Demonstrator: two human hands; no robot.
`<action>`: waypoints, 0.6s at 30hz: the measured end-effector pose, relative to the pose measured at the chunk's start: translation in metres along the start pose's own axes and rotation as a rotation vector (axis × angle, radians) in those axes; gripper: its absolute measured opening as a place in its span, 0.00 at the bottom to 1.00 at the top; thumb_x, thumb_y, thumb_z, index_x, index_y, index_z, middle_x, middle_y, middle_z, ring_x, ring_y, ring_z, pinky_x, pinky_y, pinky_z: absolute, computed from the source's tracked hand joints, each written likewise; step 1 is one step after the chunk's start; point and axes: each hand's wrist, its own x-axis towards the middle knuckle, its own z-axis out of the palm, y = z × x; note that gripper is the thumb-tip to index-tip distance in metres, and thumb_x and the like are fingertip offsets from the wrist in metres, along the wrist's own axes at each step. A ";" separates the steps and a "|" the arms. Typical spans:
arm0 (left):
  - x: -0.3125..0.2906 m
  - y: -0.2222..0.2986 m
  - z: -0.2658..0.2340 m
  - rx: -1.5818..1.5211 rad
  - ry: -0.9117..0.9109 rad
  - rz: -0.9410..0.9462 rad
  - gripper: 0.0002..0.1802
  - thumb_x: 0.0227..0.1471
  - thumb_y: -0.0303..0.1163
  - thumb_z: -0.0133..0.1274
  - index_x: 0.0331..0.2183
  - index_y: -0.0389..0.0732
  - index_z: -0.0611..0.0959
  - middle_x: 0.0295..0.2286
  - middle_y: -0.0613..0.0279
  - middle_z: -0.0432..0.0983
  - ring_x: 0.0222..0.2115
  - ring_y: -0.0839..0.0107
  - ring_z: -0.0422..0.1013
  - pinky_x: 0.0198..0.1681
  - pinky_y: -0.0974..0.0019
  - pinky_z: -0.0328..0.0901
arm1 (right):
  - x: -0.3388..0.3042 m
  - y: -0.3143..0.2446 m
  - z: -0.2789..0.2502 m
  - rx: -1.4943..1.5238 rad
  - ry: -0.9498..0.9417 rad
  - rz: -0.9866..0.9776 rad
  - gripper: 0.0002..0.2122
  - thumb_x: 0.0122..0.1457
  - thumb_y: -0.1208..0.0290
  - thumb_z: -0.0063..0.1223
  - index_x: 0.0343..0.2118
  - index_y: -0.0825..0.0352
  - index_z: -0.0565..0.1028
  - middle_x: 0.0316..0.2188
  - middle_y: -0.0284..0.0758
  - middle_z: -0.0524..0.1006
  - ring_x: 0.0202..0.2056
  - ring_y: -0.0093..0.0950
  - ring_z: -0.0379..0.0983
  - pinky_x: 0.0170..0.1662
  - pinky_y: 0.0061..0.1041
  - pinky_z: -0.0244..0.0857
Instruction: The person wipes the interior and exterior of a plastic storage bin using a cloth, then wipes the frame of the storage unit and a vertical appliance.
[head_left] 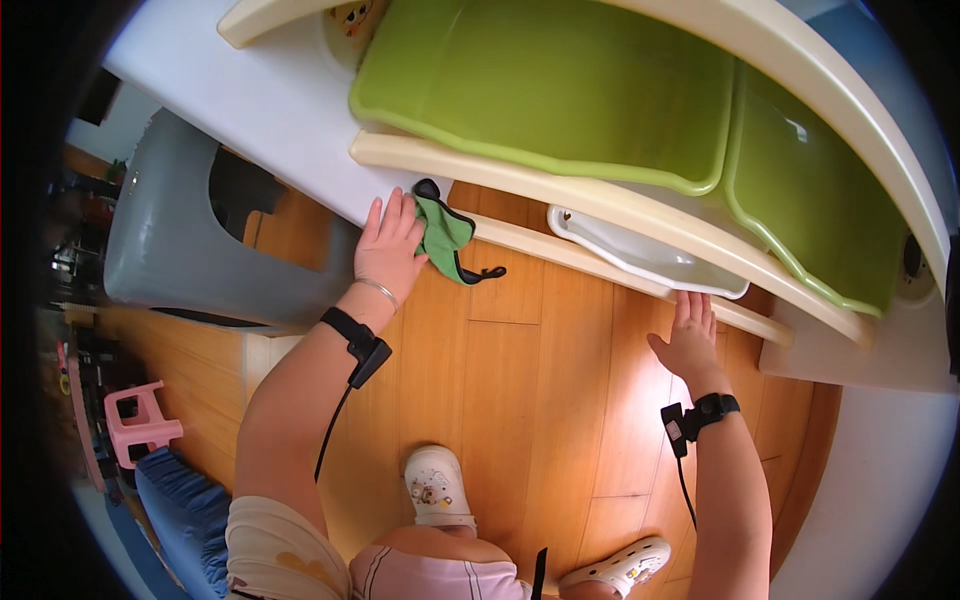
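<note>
My left hand [390, 250] is at the edge of the white cabinet top, its fingers stretched forward. A green cloth [445, 238] with black trim and a dark strap end hangs between its thumb side and fingers. My right hand [692, 345] reaches up to the lower rail [570, 255] of a cream rack, fingers straight and thumb apart, with nothing in it. Its fingertips meet the near rim of a shallow white tray [650, 262] in the rack. Whether they press on the rim or the rail, I cannot tell.
Above the white tray, two green bins [550, 90] sit in the cream rack [600, 195]. A grey plastic piece with a large opening [160, 220] stands at the left. Further off are a pink stool [142, 425] and dark blue fabric [180, 510]. Wooden flooring [480, 390] lies below.
</note>
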 end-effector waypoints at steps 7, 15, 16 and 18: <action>0.013 0.022 0.018 -0.181 0.186 0.059 0.34 0.49 0.38 0.52 0.58 0.48 0.63 0.60 0.56 0.53 0.61 0.57 0.49 0.63 0.49 0.42 | -0.002 -0.007 -0.005 -0.022 -0.024 0.026 0.46 0.48 0.55 0.61 0.66 0.62 0.44 0.67 0.40 0.44 0.68 0.40 0.34 0.66 0.43 0.38; 0.038 0.026 0.020 -0.162 0.069 0.176 0.36 0.54 0.33 0.44 0.63 0.51 0.55 0.54 0.55 0.62 0.57 0.59 0.57 0.60 0.55 0.46 | -0.002 -0.005 -0.011 0.015 -0.048 0.028 0.48 0.47 0.55 0.61 0.66 0.61 0.43 0.67 0.39 0.43 0.68 0.40 0.34 0.65 0.42 0.41; 0.040 0.023 0.022 -0.157 0.067 0.173 0.36 0.54 0.33 0.44 0.63 0.51 0.55 0.54 0.55 0.62 0.57 0.59 0.57 0.60 0.55 0.46 | -0.002 -0.009 -0.011 0.010 -0.048 0.033 0.48 0.47 0.54 0.62 0.66 0.61 0.42 0.67 0.39 0.43 0.68 0.40 0.34 0.65 0.42 0.41; 0.043 0.016 0.023 -0.024 -0.040 0.193 0.29 0.54 0.35 0.45 0.59 0.48 0.65 0.47 0.58 0.68 0.51 0.62 0.62 0.56 0.56 0.49 | -0.002 -0.020 -0.013 -0.012 -0.078 0.049 0.49 0.47 0.54 0.62 0.66 0.62 0.41 0.67 0.39 0.42 0.68 0.40 0.34 0.65 0.42 0.41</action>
